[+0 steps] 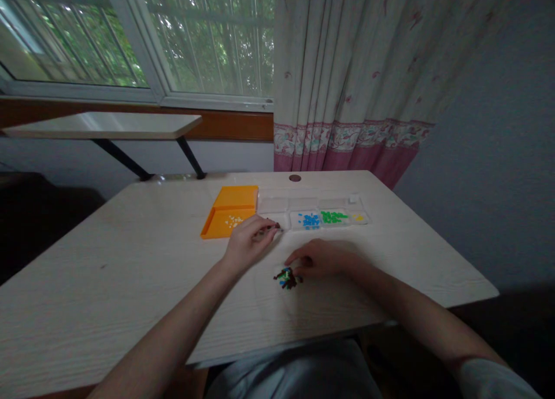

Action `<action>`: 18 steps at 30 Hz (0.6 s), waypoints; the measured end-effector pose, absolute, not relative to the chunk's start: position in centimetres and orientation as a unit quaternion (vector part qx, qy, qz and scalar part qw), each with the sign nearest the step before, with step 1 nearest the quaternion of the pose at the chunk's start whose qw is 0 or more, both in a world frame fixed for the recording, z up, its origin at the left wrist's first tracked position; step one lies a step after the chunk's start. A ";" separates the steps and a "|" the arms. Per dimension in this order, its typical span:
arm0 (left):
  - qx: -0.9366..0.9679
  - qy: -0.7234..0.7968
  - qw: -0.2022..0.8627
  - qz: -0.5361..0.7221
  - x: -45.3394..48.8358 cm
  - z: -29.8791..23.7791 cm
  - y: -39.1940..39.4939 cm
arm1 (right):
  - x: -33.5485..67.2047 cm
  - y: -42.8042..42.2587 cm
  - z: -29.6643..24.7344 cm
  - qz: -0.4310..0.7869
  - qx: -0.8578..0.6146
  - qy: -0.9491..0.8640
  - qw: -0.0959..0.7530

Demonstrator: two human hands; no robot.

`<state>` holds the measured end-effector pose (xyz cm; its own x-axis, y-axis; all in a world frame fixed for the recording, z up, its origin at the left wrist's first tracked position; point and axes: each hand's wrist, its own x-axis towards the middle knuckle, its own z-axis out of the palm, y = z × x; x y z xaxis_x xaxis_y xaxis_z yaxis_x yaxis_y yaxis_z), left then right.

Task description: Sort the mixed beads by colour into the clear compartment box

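Observation:
My left hand (249, 241) reaches over the left end of a clear plastic box (285, 204). Its thumb and fingers are pinched together, with something small and dark by the tips that I cannot make out. A small pile of mixed pieces (287, 278), dark brown, green and blue, lies on the table nearer to me. My right hand (319, 258) is curled at the pile's right edge, thumb and forefinger bent towards it; what they grip, if anything, is hidden. Blue pieces (310, 221), green pieces (333, 217) and a few yellow pieces (358, 217) sit in separate compartments of the clear box.
An orange box (235, 197) lies opened left of the clear box, with small white pieces (234, 221) inside. Both stand on a pale wooden table (173, 277). A raised shelf (108, 124) is at the back left, and a curtain (342, 87) hangs behind the table.

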<state>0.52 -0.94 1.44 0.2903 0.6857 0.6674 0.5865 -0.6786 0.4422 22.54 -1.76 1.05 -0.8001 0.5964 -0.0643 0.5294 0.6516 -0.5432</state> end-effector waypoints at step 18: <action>0.747 0.534 0.010 0.395 -0.2 0.2 0.4 | 22.5 -1.6 1.1 0.337 -0.315 -0.884 0.076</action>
